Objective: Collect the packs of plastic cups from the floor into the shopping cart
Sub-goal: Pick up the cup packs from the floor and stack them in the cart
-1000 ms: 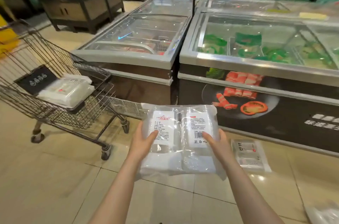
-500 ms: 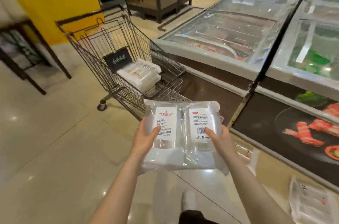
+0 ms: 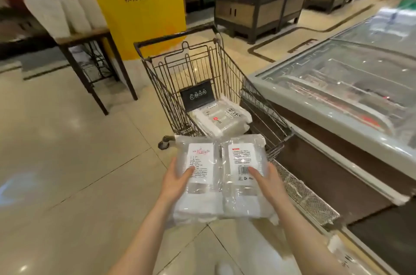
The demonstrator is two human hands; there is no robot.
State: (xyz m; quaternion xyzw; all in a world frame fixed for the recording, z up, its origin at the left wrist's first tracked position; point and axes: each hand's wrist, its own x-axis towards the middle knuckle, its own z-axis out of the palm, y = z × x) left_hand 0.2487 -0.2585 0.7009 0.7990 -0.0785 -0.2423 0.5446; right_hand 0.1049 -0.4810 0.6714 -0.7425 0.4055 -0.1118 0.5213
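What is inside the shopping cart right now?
The shopping cart holds one pack of plastic cups on its floor, beside a black placard. The held pack covers the near end of the basket, so anything there is hidden.

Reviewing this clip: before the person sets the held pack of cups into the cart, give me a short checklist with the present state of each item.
1. Both hands on the pack: ok. The left hand and right hand grip the held pack from either side, thumbs on top.
2. Cart in front of the pack: ok. The cart stands just beyond it, open side up.
3. Room in the basket: ok. One pack in the cart lies on its floor, with bare wire around it.
4. Held pack intact: cannot tell, the wrap is glossy.
5. Clear of the freezer: ok, it stands to the right.
6. Cart wheels steady: cannot tell.
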